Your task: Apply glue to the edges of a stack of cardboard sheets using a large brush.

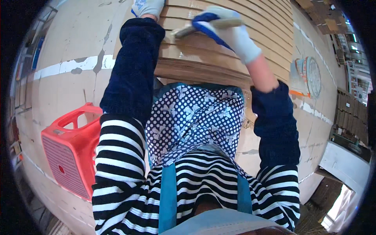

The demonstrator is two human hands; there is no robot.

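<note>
Overlapping sheets of brown cardboard (270, 39) lie fanned in stepped rows in front of me, their edges running crosswise. My right hand (223, 29), in a white and blue work glove, is closed round the handle of a flat brush (186, 31). The brush points left, its tip down at the nearer cardboard rows, where the surface looks shiny and wet. At the top edge of the view, my left hand (149, 7) wears a matching glove and is at the left part of the cardboard. Its fingers are mostly cut off by the frame.
A red plastic stool (74, 145) lies on its side at my left. On the right stands a whitish bucket (311, 76), with an orange strip near it. Stacked brown cardboard (350, 113) is farther right. White lines (82, 64) cross the worn floor.
</note>
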